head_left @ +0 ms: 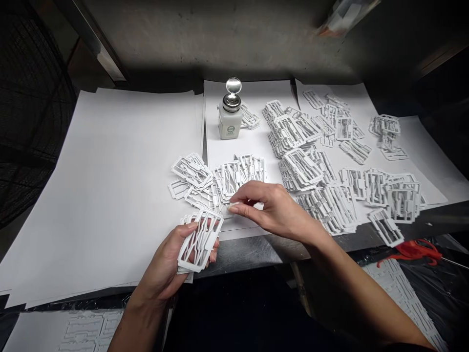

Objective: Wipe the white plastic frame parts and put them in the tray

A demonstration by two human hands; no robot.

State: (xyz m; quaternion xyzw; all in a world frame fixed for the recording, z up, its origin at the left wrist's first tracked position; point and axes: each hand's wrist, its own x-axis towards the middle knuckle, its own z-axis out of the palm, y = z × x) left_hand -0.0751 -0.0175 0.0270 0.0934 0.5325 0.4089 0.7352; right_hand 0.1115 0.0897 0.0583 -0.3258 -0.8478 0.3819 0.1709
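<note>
My left hand (172,261) is closed around a small stack of flat white frames (201,242) with thin wavy bars inside, held tilted above the table's front edge. A little to the right, my right hand (271,208) is pinched, thumb against fingertips, right beside a loose pile of similar frames (232,178). Something small and pale shows at the fingertips, but what it is cannot be made out. Just left of that pile, more frames (192,171) lie overlapping at different angles.
White paper sheets (120,161) cover the metal table. Behind the pile stands a pump bottle (230,122) with its lid up. Stacked frames (293,132) and scattered ones (403,198) fill the right side. A red-handled tool (417,250) lies near the front right edge, beside patterned sheets (403,293).
</note>
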